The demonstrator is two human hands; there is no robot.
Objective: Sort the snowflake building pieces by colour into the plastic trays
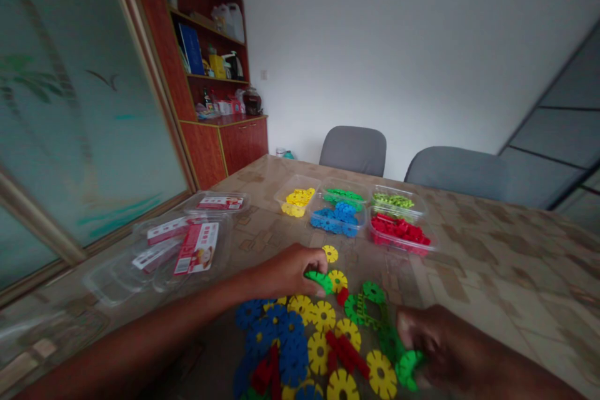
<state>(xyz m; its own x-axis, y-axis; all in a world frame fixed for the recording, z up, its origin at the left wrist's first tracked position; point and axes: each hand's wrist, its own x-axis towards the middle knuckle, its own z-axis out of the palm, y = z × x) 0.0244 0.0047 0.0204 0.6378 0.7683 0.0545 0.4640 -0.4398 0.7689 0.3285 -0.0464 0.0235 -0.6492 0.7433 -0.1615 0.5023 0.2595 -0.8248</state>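
My left hand (297, 269) is closed, pinching a green notched disc (319, 282) over the table. My right hand (438, 340) is closed on another green notched disc (410, 367) at the lower right; some of its fingers are hidden. Beside that hand lie more green discs (373, 292) with a small green lattice piece (360, 306) between them. Loose yellow notched discs (324, 315), blue discs (277, 337) and red bars (345, 351) are spread between my forearms, some overlapping. A small red piece (342, 296) lies near my left fingertips.
Transparent tubs stand beyond my hands with yellow discs (299, 199), green discs (344, 195), blue discs (337, 219), light green pieces (392, 201) and red pieces (398, 231). Transparent labelled lids (218, 250) lie at the left. Two grey chairs (354, 149) stand behind the table (482, 256).
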